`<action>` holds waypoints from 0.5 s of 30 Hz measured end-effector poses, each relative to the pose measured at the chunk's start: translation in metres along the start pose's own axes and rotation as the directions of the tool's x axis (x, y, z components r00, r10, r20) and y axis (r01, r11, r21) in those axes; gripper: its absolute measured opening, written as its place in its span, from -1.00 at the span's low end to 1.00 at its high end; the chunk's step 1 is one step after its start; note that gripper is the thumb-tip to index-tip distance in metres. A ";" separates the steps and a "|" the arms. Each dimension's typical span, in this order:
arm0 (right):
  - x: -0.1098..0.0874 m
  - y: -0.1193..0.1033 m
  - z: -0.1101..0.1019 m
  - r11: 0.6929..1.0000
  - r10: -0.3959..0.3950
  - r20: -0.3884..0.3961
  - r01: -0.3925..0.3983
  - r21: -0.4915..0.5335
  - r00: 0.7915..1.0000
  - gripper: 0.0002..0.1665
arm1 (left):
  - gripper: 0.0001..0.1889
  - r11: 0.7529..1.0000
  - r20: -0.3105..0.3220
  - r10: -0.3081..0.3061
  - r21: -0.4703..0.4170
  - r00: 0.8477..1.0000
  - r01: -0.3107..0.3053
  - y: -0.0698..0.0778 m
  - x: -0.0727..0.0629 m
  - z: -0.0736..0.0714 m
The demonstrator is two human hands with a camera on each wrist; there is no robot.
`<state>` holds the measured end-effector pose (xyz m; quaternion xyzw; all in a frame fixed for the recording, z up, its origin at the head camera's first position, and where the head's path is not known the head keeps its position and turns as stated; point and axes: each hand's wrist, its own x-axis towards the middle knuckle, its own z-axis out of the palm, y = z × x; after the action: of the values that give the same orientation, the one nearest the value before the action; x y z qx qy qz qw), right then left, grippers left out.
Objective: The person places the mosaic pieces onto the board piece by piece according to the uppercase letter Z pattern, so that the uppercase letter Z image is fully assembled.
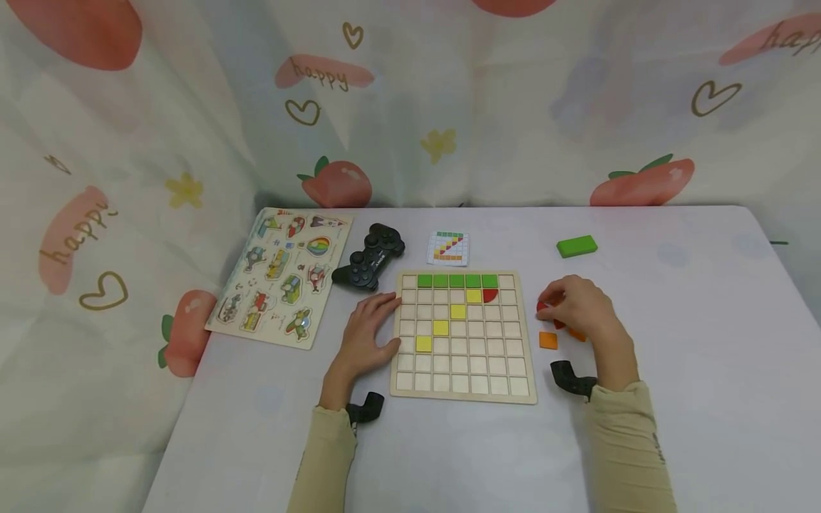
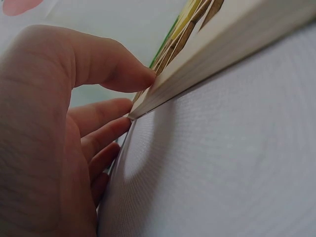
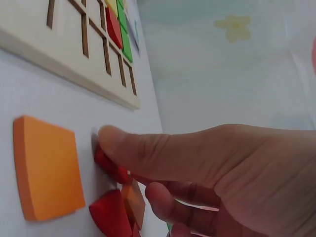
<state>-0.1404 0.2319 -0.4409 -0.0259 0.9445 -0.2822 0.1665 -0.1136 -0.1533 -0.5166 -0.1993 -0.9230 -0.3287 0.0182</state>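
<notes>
A square wooden grid board (image 1: 462, 399) lies on the table. Its top row carries several green squares (image 1: 457, 281), yellow squares (image 1: 458, 311) step down diagonally, and a red quarter-circle piece (image 1: 490, 295) sits beside the uppermost yellow one. My left hand (image 1: 365, 338) rests against the board's left edge, thumb and fingertips touching its side. To the right of the board, my right hand (image 1: 580, 310) pinches a red piece (image 3: 111, 165) between thumb and finger; its full outline is hidden. Below those fingers lie another red piece (image 3: 111, 212) and orange squares (image 1: 548, 340), partly covered.
A pattern card (image 1: 448, 249) lies behind the board, with a black game controller (image 1: 370, 258) to its left. Farther left is a picture puzzle board (image 1: 279, 278). A green block (image 1: 576, 246) lies at the back right. A printed curtain (image 1: 410, 107) hangs behind the table.
</notes>
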 end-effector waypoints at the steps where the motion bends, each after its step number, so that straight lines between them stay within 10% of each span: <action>1: 0.000 -0.001 0.001 1.000 -0.005 -0.002 0.005 -0.005 1.000 -0.71 | -0.28 1.000 0.002 -0.001 -0.002 1.000 0.001 0.001 0.000 0.000; 8: 0.000 -0.010 0.008 0.998 -0.039 0.001 0.039 -0.043 0.999 -0.85 | -0.27 1.000 0.012 0.015 0.000 1.000 -0.015 0.002 0.003 0.000; 15: -0.001 -0.022 0.016 0.967 -0.223 -0.086 0.231 0.106 0.971 -0.79 | -0.27 1.000 -0.002 0.009 0.012 1.000 -0.009 0.003 0.001 0.000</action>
<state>-0.1351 0.2055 -0.4408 -0.1140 0.9229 -0.3540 0.0995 -0.1131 -0.1511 -0.5152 -0.2030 -0.9240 -0.3234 0.0216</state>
